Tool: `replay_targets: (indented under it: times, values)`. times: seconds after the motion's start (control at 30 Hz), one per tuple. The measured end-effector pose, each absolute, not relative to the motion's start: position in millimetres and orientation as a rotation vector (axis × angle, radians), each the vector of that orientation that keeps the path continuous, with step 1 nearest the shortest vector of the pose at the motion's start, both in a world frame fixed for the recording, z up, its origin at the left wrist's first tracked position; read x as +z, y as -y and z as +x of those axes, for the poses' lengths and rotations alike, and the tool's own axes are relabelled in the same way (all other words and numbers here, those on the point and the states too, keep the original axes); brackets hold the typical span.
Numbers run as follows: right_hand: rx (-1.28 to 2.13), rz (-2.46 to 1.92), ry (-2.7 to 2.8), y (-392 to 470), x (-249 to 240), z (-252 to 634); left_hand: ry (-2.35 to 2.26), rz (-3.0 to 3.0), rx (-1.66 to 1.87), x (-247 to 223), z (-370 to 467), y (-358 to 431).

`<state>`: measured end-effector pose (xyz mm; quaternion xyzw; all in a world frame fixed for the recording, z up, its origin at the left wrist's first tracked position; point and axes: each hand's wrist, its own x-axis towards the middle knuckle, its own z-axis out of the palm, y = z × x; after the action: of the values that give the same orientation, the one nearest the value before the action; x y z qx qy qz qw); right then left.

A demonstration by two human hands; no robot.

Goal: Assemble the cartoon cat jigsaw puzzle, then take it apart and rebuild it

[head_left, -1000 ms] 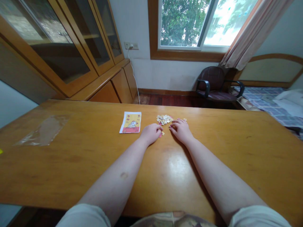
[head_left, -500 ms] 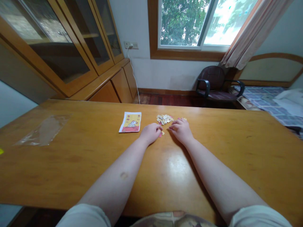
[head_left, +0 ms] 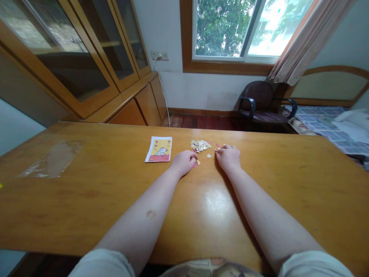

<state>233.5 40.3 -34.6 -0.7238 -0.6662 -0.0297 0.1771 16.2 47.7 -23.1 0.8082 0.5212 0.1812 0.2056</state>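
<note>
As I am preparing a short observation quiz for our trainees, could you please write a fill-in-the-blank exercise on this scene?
1. The flat, see-through bag left of the rectangular yellow-and-pink picture card is made of clear ____.
2. On the brown wooden table, one loose, pale jigsaw piece lies ____ the bare left hand and the bare right hand.
3. The hand nearer the card is the ____ one.

Missing words: plastic; between; left.

A heap of small, pale jigsaw pieces (head_left: 200, 146) lies near the table's (head_left: 95, 200) far edge. One loose pale piece (head_left: 209, 156) lies flat, closer to the near edge; a pink-and-yellow cluster (head_left: 197, 164) lies closer still.
</note>
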Motion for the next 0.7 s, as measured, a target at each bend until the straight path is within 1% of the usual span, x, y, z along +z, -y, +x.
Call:
replay_targets:
  times: [0.1, 0.23, 0.47, 0.7]
  values:
    - [-0.086, -1.988, 1.882, -38.5, -33.4, 230.4, -1.462, 2.241, 0.496, -21.9, 16.5, -47.2]
    - [-0.027, -1.811, 2.033, -36.2, -33.8, 224.0, -1.462, 2.249, 0.494, -20.7, 16.8, -46.7]
    - [0.065, -1.612, 2.149, -39.7, -43.8, 222.2, -1.468, 2.249, 0.488, -21.4, 16.2, -47.6]
    - [0.057, -1.384, 2.356, -35.8, -44.8, 213.6, -1.473, 2.274, 0.5, -23.2, 16.6, -48.4]
